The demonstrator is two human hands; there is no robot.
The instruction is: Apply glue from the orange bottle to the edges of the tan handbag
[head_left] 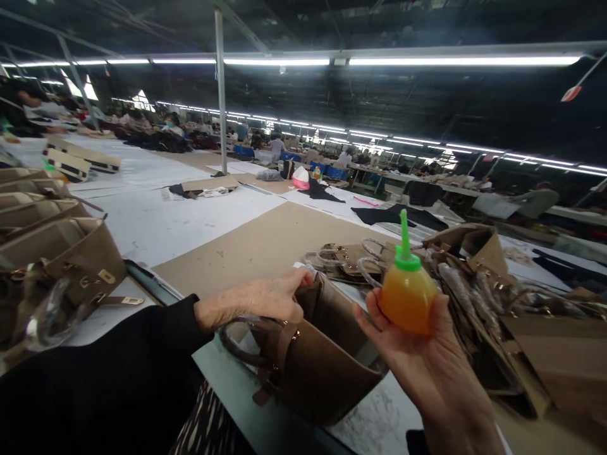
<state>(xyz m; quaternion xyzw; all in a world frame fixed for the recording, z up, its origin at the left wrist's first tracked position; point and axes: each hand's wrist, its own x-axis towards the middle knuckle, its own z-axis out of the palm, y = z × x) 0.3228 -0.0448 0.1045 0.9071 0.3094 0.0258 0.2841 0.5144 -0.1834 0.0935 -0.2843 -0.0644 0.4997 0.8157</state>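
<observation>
In front of me a brown handbag lies tilted on the table edge, its top open. My left hand grips the bag's upper rim, fingers curled over it and partly hidden. A plastic-wrapped handle loops out below my left wrist. Raised over the bag's right side, my right hand is closed around a squeeze bottle of orange liquid. Its green nozzle points up, and the bottle is apart from the bag.
Several brown handbags stand in a row at left. More bags and handles are piled at right. Brown board and white sheets cover the table. Black cloth pieces lie farther back, near a metal post. People work in the distance.
</observation>
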